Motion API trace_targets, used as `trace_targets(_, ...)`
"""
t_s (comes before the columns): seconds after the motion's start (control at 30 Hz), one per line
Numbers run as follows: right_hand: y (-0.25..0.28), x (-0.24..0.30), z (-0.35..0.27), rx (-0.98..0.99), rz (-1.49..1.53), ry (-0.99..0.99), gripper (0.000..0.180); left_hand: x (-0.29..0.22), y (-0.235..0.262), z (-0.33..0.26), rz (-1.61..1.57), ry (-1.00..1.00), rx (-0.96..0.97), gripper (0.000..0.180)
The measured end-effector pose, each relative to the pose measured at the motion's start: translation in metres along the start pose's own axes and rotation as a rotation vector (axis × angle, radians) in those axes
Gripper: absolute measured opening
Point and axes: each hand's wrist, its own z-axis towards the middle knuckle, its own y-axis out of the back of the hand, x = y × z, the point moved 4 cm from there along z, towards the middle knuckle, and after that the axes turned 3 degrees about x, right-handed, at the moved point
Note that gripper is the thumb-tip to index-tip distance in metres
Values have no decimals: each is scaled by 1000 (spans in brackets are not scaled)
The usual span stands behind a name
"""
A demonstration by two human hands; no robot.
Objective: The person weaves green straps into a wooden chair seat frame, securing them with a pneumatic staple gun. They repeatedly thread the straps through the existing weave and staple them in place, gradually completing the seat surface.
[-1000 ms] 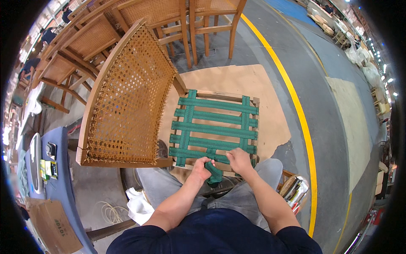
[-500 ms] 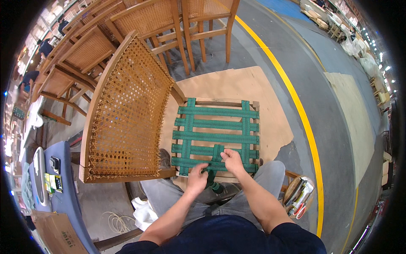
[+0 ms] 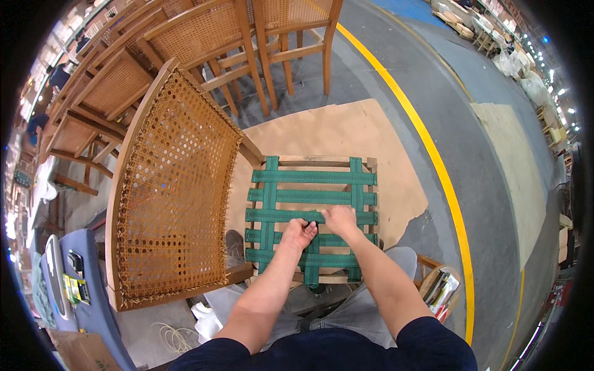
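Green webbing straps run across and along the wooden seat frame (image 3: 298, 280) of a chair in front of me, crossing one another. A middle green webbing strap (image 3: 311, 260) comes up from the near rail, passing through the nearer cross straps. My left hand (image 3: 299, 234) pinches at the upper end of this strap, its fingers bent. My right hand (image 3: 340, 220) is closed close beside it, at the third cross strap (image 3: 263, 215); its fingertips are partly hidden. The chair's woven cane back (image 3: 176, 191), with a frayed edge, stands to the left of the seat.
Several cane-backed chairs (image 3: 204, 40) stand at the far left. Brown cardboard (image 3: 396, 167) lies under the chair. At lower right, a round stool (image 3: 455, 285) carries tools. A blue padded surface (image 3: 99, 309) is at left, with a coil of cord (image 3: 173, 337) on the floor nearby.
Both hands have moved farther up the seat, from the nearest cross strap to the third. The middle strap now reaches further in, and its loose end no longer hangs visibly at the front.
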Motion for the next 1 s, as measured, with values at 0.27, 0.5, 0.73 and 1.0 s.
trace_targets(0.27,-11,6,23,184,150,-230,39,7,11,6,-50,10,104,11)
trace_targets(0.5,-3,-29,0,-196,591,78,28,1,-16,-65,718,-210,96,39)
trace_targets(0.73,7,-19,14,-169,724,106,22,-40,-62,-39,681,-222,412,39)
trace_targets(1.0,61,0,74,-496,409,224,23,-77,-68,57,281,-32,175,26)
